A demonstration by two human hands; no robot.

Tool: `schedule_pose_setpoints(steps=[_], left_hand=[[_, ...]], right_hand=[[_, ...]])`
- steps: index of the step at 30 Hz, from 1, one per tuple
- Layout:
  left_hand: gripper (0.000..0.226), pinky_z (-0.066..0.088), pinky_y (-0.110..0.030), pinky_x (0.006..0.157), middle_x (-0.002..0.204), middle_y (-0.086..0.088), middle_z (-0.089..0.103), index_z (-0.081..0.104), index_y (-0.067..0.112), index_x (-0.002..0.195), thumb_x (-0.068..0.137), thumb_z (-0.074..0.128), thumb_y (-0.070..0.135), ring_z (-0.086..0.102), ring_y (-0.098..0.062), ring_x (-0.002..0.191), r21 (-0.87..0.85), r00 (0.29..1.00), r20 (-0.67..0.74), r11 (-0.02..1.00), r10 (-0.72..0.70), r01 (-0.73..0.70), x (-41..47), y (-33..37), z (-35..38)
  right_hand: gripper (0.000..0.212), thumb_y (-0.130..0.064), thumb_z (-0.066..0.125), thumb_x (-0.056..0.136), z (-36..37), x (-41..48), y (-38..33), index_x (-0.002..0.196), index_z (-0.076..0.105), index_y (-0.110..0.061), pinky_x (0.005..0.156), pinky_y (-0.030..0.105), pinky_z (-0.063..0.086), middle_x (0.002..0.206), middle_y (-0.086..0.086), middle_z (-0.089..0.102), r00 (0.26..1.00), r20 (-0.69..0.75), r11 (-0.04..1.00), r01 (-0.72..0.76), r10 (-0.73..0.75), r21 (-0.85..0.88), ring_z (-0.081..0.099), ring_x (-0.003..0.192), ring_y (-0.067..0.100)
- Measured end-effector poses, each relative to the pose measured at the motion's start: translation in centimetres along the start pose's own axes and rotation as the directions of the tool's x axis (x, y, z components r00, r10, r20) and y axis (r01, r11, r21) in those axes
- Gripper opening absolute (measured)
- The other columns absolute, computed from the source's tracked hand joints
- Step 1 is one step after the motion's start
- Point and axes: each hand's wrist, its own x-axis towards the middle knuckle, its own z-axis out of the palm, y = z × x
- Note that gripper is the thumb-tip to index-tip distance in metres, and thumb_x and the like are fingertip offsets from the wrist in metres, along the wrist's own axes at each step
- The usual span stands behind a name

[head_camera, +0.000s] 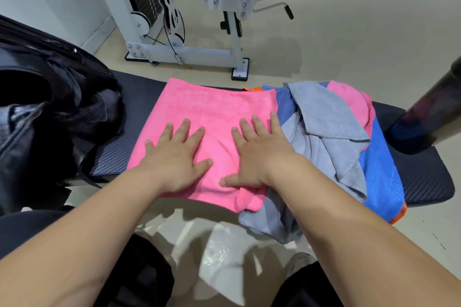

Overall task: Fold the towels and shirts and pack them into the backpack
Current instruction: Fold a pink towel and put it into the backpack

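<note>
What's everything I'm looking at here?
pink towel: one, pink, flat on the bench under both hands
grey towel: one, grey, top of the pile at right
blue shirt: one, blue with orange trim, under the grey towel
pink cloth: one, pink, far side of the pile
backpack: one, black, bench's left end
bench: one, black, across the middle
gym machine: one, white, floor beyond
left hand: one, flat on pink towel
right hand: one, flat on pink towel

Loses the backpack (62, 112) past the edge at nine o'clock. Shows only strips of the blue shirt (379, 174), buried beneath the grey towel (324, 117) at three o'clock.
</note>
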Motion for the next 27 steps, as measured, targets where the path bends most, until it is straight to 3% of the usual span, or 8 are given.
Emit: schedule_pose_setpoints(steps=[4,8,11,14,17,21,24,27], left_hand=[[0.106,0.024,-0.057,0.12,0.169,-0.001,-0.005,0.003,0.037,0.16,0.077,0.054,0.08,0.005,-0.036,0.154,0.033,0.995,0.089,0.998,0.051,-0.054,-1.7,-0.3,-1.2],[0.069,0.047,-0.041,0.101,0.133,-0.002,0.052,0.049,0.036,0.14,0.083,0.051,0.076,0.056,-0.029,0.119,0.105,0.988,0.104,0.987,0.113,-0.124,-3.1,-0.7,-3.3],[0.043,0.052,-0.038,0.087,0.111,0.002,0.065,0.063,0.033,0.114,0.089,0.05,0.066,0.06,-0.026,0.105,0.053,0.991,-0.086,0.994,0.1,-0.095,-2.9,-0.8,-3.7],[0.033,0.052,-0.042,0.086,0.105,0.001,0.059,0.063,0.031,0.111,0.093,0.051,0.056,0.059,-0.028,0.105,-0.01,0.968,-0.241,0.998,0.063,-0.068,-1.6,-1.5,-3.2],[0.033,0.051,-0.047,0.09,0.112,-0.005,0.056,0.063,0.029,0.118,0.093,0.052,0.048,0.054,-0.034,0.107,-0.004,0.935,-0.354,1.0,0.0,-0.002,0.1,-3.7,-3.3],[0.039,0.044,-0.049,0.092,0.128,-0.009,0.055,0.057,0.029,0.131,0.094,0.056,0.043,0.049,-0.037,0.115,0.019,0.906,-0.413,0.994,-0.094,0.112,1.7,-6.1,-3.4],[0.036,0.045,-0.05,0.092,0.124,-0.012,0.057,0.059,0.024,0.129,0.096,0.055,0.036,0.05,-0.038,0.114,-0.082,0.899,-0.425,0.993,-0.108,0.081,2.6,-6.7,-3.0],[0.033,0.048,-0.051,0.092,0.12,-0.015,0.057,0.061,0.02,0.127,0.097,0.053,0.031,0.05,-0.04,0.111,-0.123,0.9,-0.425,0.991,-0.101,0.053,3.2,-6.9,-2.6]], right_hand=[[0.159,-0.083,0.076,0.049,-0.2,-2.0,-0.2,0.154,-0.027,-0.023,0.111,0.074,-0.013,0.164,0.018,-0.023,0.99,0.141,0.991,0.002,0.016,-0.13,-0.01,0.152,0.044],[0.159,-0.074,0.083,0.052,0.2,-4.6,-0.9,0.153,-0.029,-0.024,0.112,0.073,-0.009,0.163,0.025,-0.02,0.983,0.184,0.982,0.035,0.0,-0.184,-0.004,0.151,0.048],[0.137,-0.091,0.058,0.061,0.1,-6.8,-1.1,0.158,-0.017,-0.029,0.114,0.071,-0.005,0.166,0.02,-0.008,0.977,0.201,0.981,0.102,-0.068,-0.163,0.004,0.152,0.044],[0.098,-0.092,0.035,0.074,-1.9,-6.8,-0.7,0.154,0.026,-0.036,0.117,0.064,0.013,0.154,0.01,0.039,0.994,0.077,0.997,0.074,-0.074,0.011,0.036,0.14,0.035],[0.064,-0.069,0.035,0.094,-3.6,-3.6,0.4,0.135,0.052,-0.024,0.099,0.047,0.042,0.129,0.006,0.057,0.983,-0.186,0.991,0.01,0.015,0.133,0.052,0.119,0.032],[0.022,-0.028,0.044,0.097,-3.7,2.6,3.0,0.106,0.06,-0.017,0.086,0.046,0.051,0.117,0.008,0.059,0.928,-0.361,0.98,-0.024,0.096,0.198,0.055,0.111,0.034],[0.024,-0.012,0.046,0.091,-3.1,5.6,4.4,0.107,0.064,-0.017,0.079,0.04,0.047,0.112,0.009,0.062,0.938,-0.336,0.993,-0.046,0.08,0.106,0.055,0.107,0.034],[0.028,-0.017,0.05,0.093,-2.6,6.9,5.1,0.113,0.068,-0.025,0.077,0.039,0.037,0.11,0.006,0.061,0.942,-0.333,0.999,-0.03,0.039,0.031,0.053,0.108,0.033]])
